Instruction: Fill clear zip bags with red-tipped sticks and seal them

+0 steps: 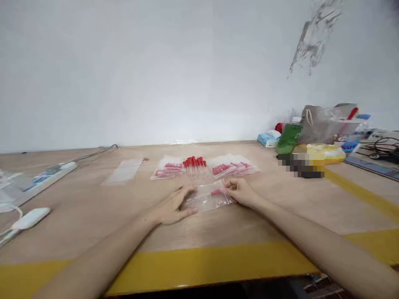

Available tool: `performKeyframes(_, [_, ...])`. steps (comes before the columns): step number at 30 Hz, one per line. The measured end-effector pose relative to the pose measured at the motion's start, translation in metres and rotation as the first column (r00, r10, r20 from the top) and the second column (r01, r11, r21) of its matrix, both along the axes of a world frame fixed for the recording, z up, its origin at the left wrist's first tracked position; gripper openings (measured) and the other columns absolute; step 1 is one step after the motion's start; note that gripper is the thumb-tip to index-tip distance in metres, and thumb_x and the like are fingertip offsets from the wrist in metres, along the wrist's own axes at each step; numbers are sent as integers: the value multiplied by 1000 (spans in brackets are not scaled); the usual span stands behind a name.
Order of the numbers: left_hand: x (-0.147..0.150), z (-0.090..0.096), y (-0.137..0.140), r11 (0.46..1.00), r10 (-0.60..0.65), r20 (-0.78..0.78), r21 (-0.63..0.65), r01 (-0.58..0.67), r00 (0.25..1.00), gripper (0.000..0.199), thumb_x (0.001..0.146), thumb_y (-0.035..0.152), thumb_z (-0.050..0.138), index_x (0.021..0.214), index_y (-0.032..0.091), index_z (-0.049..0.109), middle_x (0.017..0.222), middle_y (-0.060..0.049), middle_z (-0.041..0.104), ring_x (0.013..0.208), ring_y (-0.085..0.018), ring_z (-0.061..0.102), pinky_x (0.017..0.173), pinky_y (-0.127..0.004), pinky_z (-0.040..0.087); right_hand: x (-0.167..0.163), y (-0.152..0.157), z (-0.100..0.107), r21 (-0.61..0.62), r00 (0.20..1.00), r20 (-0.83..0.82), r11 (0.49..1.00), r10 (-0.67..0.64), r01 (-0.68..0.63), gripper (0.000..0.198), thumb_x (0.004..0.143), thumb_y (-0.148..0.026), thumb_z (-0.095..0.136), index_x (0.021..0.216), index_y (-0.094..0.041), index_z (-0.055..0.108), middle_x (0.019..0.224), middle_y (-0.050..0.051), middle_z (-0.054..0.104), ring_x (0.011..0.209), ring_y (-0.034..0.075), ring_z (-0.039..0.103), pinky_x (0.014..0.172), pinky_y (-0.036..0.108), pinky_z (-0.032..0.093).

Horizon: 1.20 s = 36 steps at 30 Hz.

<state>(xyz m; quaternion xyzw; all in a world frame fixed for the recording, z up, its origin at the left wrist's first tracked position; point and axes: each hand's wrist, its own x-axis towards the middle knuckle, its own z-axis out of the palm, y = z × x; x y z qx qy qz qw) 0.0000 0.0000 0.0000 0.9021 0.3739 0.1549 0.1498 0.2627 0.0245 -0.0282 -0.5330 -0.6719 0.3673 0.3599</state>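
In front of me a clear zip bag [204, 202] lies on the table, holding one dropper [215, 192] with a red bulb and a thin pale stem. My right hand [241, 192] pinches the bag's right end, near the zip strip. At the bag's left end, my left hand [176, 206] rests with thumb and fingers spread, touching the edge. Just beyond lies a row of loose red-bulbed droppers [195, 162], bulbs facing the wall. Piles of filled bags flank them, one left pile [168, 168] and one right pile [233, 166].
Flat clear bags [123, 171] lie to the left. A power strip [50, 181] and white charger [31, 219] sit at the far left. On the right stand a tissue pack [268, 140], a green bottle [289, 137] and clutter. Yellow tape [212, 263] lines the front edge.
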Motion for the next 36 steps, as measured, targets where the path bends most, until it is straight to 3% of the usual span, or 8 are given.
performKeyframes(6, [1, -2, 1, 998, -54, 1, 27, 54, 999, 39, 85, 46, 45, 116, 22, 45, 136, -7, 37, 125, -23, 33, 103, -41, 28, 11, 2, 8, 185, 966, 169, 957, 195, -225, 23, 74, -31, 48, 67, -14, 63, 59, -1, 58, 53, 10, 48, 50, 20, 35])
performKeyframes(12, [-3, -6, 7, 1000, -14, -33, -9, 14, 999, 39, 93, 43, 27, 124, 25, 45, 138, -3, 36, 130, -19, 24, 109, -43, 14, 17, 33, 39, 375, 927, 346, 927, -146, 6, 18, 71, -25, 51, 70, -16, 66, 64, 2, 64, 60, 12, 53, 56, 21, 38])
performKeyframes(16, [-4, -7, 7, 1000, -15, -46, 8, 15, 999, 41, 92, 45, 31, 124, 24, 45, 138, -5, 36, 129, -20, 27, 108, -43, 17, -15, 68, 53, 255, 857, 484, 965, -176, 55, 15, 70, -21, 54, 74, -17, 68, 74, 2, 68, 69, 11, 58, 62, 18, 40])
performKeyframes(20, [-4, -7, 6, 999, -23, -54, 25, 25, 998, 44, 89, 46, 38, 125, 22, 44, 138, -8, 35, 128, -21, 28, 107, -43, 22, -48, 96, 48, 166, 829, 521, 976, -206, 138, 16, 65, -23, 61, 77, -13, 68, 77, 8, 68, 75, 16, 61, 64, 20, 42])
performKeyframes(28, [-3, -6, 5, 999, -24, -49, 34, 25, 999, 43, 89, 45, 39, 125, 22, 44, 137, -8, 35, 128, -22, 29, 105, -43, 25, -78, 110, 40, 89, 825, 482, 953, -295, 289, 26, 61, -19, 64, 86, -13, 64, 87, 15, 64, 89, 24, 60, 70, 29, 45])
performKeyframes(32, [-3, -5, 4, 999, -25, -47, 35, 26, 999, 43, 89, 44, 39, 125, 22, 44, 137, -8, 35, 127, -22, 30, 105, -42, 26, -77, 113, 48, 77, 871, 416, 964, -262, 253, 20, 64, -15, 60, 83, -13, 62, 78, 14, 64, 80, 23, 61, 67, 28, 45])
performKeyframes(36, [-3, -5, 4, 1000, -19, -43, 20, 20, 999, 43, 88, 44, 40, 125, 22, 44, 137, -8, 35, 127, -22, 30, 105, -42, 26, -42, 103, 54, 133, 915, 302, 962, -267, 237, 32, 73, -17, 47, 104, -10, 50, 77, 11, 61, 64, 17, 58, 59, 27, 46])
